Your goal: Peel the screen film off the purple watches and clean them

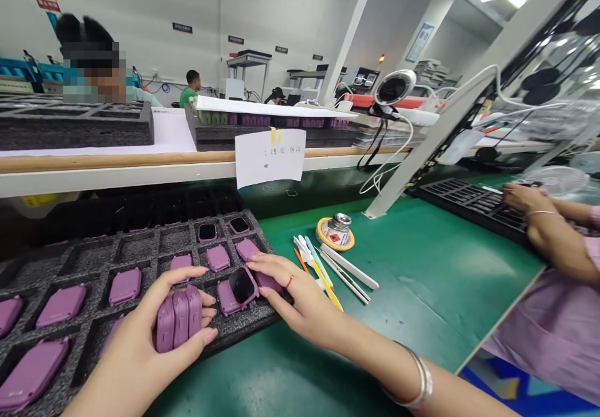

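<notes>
My left hand [135, 342] is wrapped round a stack of purple smartwatch cases [180, 320], standing on edge side by side above the near part of a black foam tray [164, 240]. Between the thumb and fingers of my right hand [304, 298] is the right edge of a purple smartwatch case [229, 298] with a dark screen, tilted over the tray's right end. Part of another purple case [268, 281] shows under the right fingers. More purple cases [125, 286] lie in the tray's compartments, and a few at the far side show dark screens [207, 233].
Right of the tray lie tweezers [344, 274], pens and thin tools [315, 261], and a yellow tape roll [323, 236] with a metal-topped bottle [341, 220]. A shelf edge [197, 170] with a hanging paper note [270, 157] crosses above. A co-worker's hands [525, 198] are over another tray [464, 204].
</notes>
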The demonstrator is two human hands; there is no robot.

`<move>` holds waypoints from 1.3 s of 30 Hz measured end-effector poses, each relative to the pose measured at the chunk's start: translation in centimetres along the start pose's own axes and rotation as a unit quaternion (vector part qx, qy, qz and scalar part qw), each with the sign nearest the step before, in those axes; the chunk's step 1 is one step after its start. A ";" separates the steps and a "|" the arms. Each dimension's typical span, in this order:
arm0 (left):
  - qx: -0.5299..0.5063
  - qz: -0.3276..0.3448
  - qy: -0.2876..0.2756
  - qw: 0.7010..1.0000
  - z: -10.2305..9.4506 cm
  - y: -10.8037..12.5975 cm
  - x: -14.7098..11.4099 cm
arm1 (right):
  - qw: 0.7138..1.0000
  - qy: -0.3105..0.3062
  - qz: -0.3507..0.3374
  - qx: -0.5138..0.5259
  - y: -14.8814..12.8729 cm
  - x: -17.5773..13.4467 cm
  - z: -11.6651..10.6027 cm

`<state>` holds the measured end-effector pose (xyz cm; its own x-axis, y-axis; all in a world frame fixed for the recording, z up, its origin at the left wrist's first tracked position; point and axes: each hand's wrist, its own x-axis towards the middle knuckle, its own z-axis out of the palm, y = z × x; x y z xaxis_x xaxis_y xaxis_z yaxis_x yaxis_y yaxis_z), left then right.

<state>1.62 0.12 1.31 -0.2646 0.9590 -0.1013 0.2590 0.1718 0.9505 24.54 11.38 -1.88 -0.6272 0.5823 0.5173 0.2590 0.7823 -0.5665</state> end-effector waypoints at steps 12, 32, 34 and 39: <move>-0.053 -0.007 -0.034 0.998 -0.5 0.4 0.0 | 0.998 -0.047 0.027 -0.032 -2.6 2.0 1.4; -0.299 0.027 -0.074 0.951 -1.2 -0.9 0.5 | 0.978 -0.015 -0.152 0.145 -3.7 4.7 5.8; -0.258 0.032 -0.070 0.963 -1.1 -1.1 0.5 | 0.979 -0.017 -0.157 0.125 -3.8 4.2 5.4; -0.181 0.005 -0.032 0.983 -1.0 -0.7 0.1 | 0.992 -0.021 -0.125 0.013 -3.7 3.6 1.3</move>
<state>0.50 -0.08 0.91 -0.2008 0.9747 -0.0986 -0.0889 0.0821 0.9926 20.38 10.34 1.28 -0.6995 0.3603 0.6171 0.0728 0.8950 -0.4400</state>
